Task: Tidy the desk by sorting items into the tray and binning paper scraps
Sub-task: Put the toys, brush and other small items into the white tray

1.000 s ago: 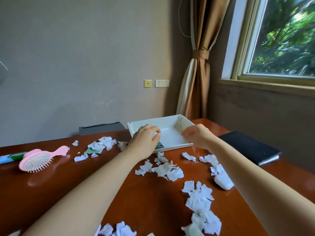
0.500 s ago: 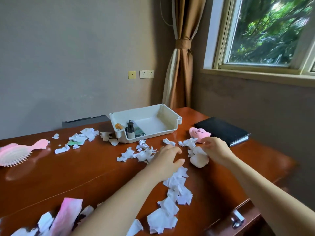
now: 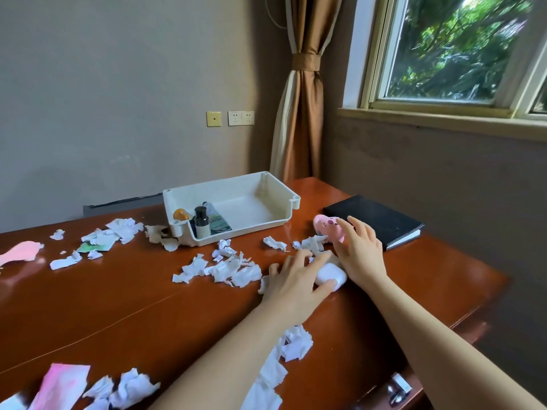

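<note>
A white tray [image 3: 236, 184] stands at the back of the brown desk and holds a dark bottle [image 3: 202, 221], an orange item [image 3: 180, 214] and a green packet [image 3: 220, 224]. Torn paper scraps [image 3: 233, 269] litter the desk in front of it. My left hand [image 3: 291, 281] lies over a small white case [image 3: 333, 275], fingers straight beyond it and thumb against its near edge. My right hand [image 3: 359, 251] hovers just right of the case, its straight fingertips touching a pink pig toy [image 3: 325, 226].
A black notebook [image 3: 373, 218] lies right of the pig toy near the desk's right edge. More scraps [image 3: 118, 230] sit left of the tray, and others [image 3: 127, 390] near the front edge beside a pink sheet [image 3: 62, 386]. A pink brush handle [image 3: 20, 251] shows at far left.
Both hands left the tray and came back to the right. My left hand slid onto the white case, and my right hand moved from the case up to the pig toy.
</note>
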